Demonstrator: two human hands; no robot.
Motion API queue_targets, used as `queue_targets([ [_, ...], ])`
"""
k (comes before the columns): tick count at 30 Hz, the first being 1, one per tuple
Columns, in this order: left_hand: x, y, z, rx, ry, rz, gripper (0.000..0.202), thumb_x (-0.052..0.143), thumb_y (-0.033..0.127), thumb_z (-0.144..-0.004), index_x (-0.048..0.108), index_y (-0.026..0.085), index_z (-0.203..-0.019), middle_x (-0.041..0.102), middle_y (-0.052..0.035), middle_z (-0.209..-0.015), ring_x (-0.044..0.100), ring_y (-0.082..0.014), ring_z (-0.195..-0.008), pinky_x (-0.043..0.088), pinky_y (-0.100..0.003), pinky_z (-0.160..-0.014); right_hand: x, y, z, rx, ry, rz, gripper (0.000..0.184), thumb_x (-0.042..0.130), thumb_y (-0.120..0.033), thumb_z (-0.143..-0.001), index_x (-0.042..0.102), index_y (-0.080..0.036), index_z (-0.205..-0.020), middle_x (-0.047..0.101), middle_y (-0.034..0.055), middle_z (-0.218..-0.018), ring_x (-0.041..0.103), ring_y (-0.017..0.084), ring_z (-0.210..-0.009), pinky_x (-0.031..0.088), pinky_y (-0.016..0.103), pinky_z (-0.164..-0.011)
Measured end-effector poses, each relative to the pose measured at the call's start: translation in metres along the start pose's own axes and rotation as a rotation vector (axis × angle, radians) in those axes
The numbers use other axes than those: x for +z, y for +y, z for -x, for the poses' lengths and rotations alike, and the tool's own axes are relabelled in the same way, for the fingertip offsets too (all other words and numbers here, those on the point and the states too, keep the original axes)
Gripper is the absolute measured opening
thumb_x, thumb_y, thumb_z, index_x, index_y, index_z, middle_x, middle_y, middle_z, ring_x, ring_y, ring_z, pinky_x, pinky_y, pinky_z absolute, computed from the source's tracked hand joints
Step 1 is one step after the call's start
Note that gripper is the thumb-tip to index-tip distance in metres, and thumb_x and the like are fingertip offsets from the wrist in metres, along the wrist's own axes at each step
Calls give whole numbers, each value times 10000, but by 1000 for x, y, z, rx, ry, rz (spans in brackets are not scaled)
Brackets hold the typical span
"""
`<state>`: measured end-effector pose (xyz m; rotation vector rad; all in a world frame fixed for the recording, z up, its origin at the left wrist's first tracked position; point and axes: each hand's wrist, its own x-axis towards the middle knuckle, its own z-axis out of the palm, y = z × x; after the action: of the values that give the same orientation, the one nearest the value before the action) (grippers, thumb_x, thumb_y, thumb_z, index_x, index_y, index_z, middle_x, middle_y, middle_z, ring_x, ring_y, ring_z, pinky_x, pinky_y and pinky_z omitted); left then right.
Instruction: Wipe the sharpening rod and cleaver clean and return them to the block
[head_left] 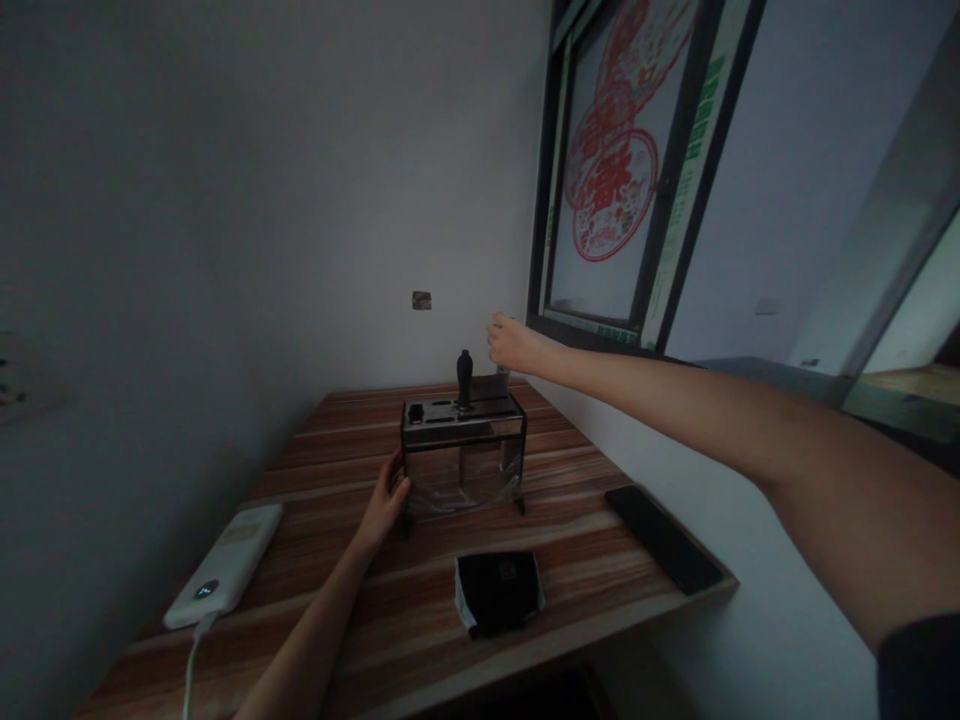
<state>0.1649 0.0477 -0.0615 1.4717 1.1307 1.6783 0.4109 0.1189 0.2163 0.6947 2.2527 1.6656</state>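
A knife holder (463, 430) with a black frame and clear sides stands on the wooden table. One black knife handle (465, 378) sticks upright from its top. My left hand (385, 502) rests against the holder's left side, fingers apart and holding nothing. Above the back right corner of the holder, my right hand (513, 343) is closed around the handle of a knife, mostly hidden by the fingers. Below that hand a wide grey blade (491, 384) shows at the holder's top; its lower part is hidden.
At the left lies a white power bank (229, 565) with a white cable (190, 660). A folded black item (499, 592) with pale sides lies near the front edge. A black phone-like slab (664, 538) lies along the right edge. Walls border the table (315, 470).
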Motion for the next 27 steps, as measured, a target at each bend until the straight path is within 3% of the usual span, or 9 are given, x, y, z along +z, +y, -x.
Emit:
queue_targets([
  [17, -2, -8, 4, -35, 5, 4, 670, 585, 475, -783, 413, 171, -1354, 474, -137, -1391, 463, -275, -1262, 391, -380, -1037, 14, -39, -4, -41, 15, -31, 258, 482, -156, -830, 726, -217, -890, 733, 65, -916, 588, 242, -931, 401, 408, -821],
  [27, 0, 0, 4, -34, 14, -16, 665, 588, 480, -773, 428, 171, -1340, 455, -120, -1411, 408, -266, -1307, 334, -373, -1083, 11, -51, 0, -18, -11, -18, 264, 480, -154, -831, 730, -175, -914, 726, 95, -932, 591, 255, -954, 408, 417, -847],
])
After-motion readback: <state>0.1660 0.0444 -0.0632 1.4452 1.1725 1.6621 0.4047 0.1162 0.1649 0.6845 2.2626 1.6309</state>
